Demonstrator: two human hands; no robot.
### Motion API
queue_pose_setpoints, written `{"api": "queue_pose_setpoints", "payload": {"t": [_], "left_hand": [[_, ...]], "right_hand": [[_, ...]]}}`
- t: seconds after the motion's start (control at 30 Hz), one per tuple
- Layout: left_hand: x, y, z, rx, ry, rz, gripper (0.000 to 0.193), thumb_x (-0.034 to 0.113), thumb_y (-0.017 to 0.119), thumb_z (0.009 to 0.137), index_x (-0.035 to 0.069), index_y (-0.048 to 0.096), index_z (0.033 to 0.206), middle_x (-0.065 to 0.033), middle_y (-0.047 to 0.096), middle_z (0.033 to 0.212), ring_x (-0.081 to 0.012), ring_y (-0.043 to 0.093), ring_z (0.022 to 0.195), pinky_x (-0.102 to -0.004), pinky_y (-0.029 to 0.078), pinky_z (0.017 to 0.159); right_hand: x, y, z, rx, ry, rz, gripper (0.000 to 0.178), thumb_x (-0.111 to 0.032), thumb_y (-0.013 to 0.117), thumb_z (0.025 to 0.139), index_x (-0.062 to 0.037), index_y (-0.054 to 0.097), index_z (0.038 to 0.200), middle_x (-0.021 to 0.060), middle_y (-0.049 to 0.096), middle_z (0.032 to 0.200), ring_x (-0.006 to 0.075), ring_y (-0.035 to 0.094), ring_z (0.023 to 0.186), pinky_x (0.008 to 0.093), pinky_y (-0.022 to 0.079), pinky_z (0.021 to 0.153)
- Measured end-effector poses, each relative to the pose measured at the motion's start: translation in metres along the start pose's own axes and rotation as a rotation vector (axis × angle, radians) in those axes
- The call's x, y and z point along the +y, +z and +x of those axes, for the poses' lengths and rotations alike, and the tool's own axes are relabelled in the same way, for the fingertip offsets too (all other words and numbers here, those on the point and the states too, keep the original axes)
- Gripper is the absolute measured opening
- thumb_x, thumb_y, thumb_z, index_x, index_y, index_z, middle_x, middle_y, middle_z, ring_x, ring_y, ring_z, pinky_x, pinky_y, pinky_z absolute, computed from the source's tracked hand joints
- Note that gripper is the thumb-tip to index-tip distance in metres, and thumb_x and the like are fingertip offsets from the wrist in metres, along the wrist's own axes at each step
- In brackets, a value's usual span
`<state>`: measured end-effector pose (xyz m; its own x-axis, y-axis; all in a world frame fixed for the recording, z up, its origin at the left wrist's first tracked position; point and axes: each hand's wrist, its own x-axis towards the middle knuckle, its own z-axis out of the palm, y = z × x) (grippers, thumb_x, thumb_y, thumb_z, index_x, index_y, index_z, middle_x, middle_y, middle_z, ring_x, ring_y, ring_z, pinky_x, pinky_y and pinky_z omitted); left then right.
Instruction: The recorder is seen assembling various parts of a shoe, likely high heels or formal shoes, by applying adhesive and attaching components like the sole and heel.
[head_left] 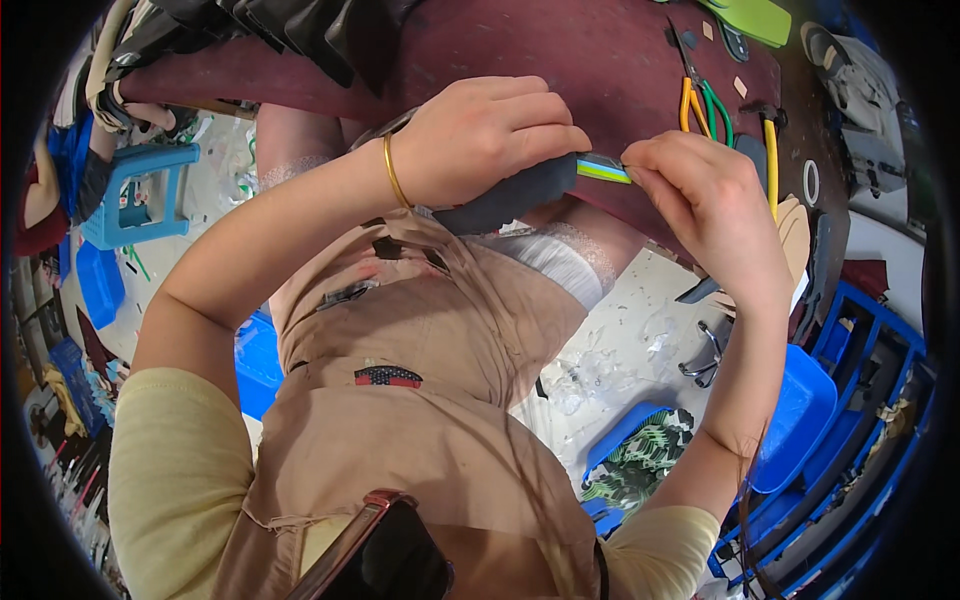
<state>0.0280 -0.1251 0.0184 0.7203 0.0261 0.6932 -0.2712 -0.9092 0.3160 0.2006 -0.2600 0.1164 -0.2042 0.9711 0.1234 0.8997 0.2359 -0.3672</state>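
My left hand (490, 130), with a gold bangle at the wrist, is closed over a dark grey curved piece (525, 195), perhaps a shoe part. The piece lies above my lap at the near edge of the table. From its right end a narrow strip (604, 170) in bright green, white and blue sticks out. My right hand (705, 190) pinches at the far right end of this strip, thumb against fingers. Whether something small sits in that pinch is hidden.
On the maroon tabletop (590, 60) lie orange- and green-handled scissors (700, 100) and a yellow-handled hammer (771, 160). Black shoe-like pieces (300, 30) crowd the far left. Blue bins (795, 415) and a blue rack stand right; a light blue stool (150, 190) stands left.
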Motion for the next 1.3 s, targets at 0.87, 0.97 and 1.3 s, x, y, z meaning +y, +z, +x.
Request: {"api": "queue_pose_setpoints", "payload": {"t": [0.87, 0.97, 1.3], "left_hand": [[-0.005, 0.000, -0.026, -0.115, 0.238, -0.157, 0.028, 0.012, 0.057, 0.070, 0.004, 0.060, 0.096, -0.0038, 0.054, 0.084, -0.0183, 0.054, 0.072, -0.0284, 0.045, 0.056], [-0.006, -0.003, -0.022, -0.083, 0.174, -0.164, 0.028, 0.014, 0.056, 0.072, 0.004, 0.059, 0.098, -0.0045, 0.055, 0.085, -0.0197, 0.055, 0.072, -0.0295, 0.046, 0.058], [0.003, -0.008, -0.001, -0.042, 0.136, -0.155, 0.026, 0.014, 0.055, 0.072, 0.004, 0.059, 0.096, -0.0053, 0.054, 0.083, -0.0211, 0.055, 0.072, -0.0310, 0.047, 0.059]], "right_hand": [[-0.024, 0.021, 0.012, -0.307, -0.253, -0.169, 0.013, -0.009, 0.060, 0.062, -0.0056, 0.050, 0.070, 0.0058, 0.052, 0.067, 0.0224, 0.054, 0.065, 0.0314, 0.045, 0.061], [-0.018, 0.024, 0.006, -0.074, -0.194, -0.054, 0.017, -0.006, 0.064, 0.062, -0.0039, 0.052, 0.073, 0.0066, 0.054, 0.068, 0.0217, 0.052, 0.060, 0.0314, 0.044, 0.056], [-0.030, 0.045, -0.122, 0.994, 0.229, 1.418, 0.018, -0.008, 0.057, 0.079, -0.0038, 0.050, 0.063, 0.0056, 0.051, 0.056, 0.0161, 0.045, 0.051, 0.0297, 0.039, 0.046]]}}
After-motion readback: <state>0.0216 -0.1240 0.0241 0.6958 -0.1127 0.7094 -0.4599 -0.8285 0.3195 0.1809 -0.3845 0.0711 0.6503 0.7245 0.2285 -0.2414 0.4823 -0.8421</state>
